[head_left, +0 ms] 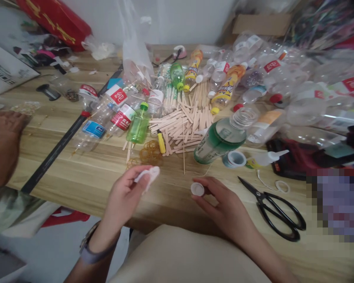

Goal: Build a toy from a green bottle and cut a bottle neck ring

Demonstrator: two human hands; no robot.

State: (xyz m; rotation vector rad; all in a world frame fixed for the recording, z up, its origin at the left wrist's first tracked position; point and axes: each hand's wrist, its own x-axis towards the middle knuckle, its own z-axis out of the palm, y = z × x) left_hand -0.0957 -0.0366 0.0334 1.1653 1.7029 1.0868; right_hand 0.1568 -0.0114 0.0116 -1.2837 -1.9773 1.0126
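Observation:
My left hand [126,190], with a watch on the wrist, grips a crumpled white tissue [149,177] over the table's near part. Between the thumb and fingers of my right hand [221,200] is a small white bottle cap [197,189], its round face turned toward me. Black-handled scissors [273,210] lie to the right of that hand. Beyond it stand a clear and green plastic bottle [216,143], tilted in view, and a roll of tape [236,159]. Rubber bands [150,153] lie just past my left hand.
Popsicle sticks [183,129] are heaped mid-table, with a yellow screwdriver [161,142] beside them. Plastic bottles [301,90] crowd the right; more, including a green bottle [138,125], stand left. A long black bar [61,147] crosses the left side, near another person's hand [8,124]. A glue bottle [261,159] lies right.

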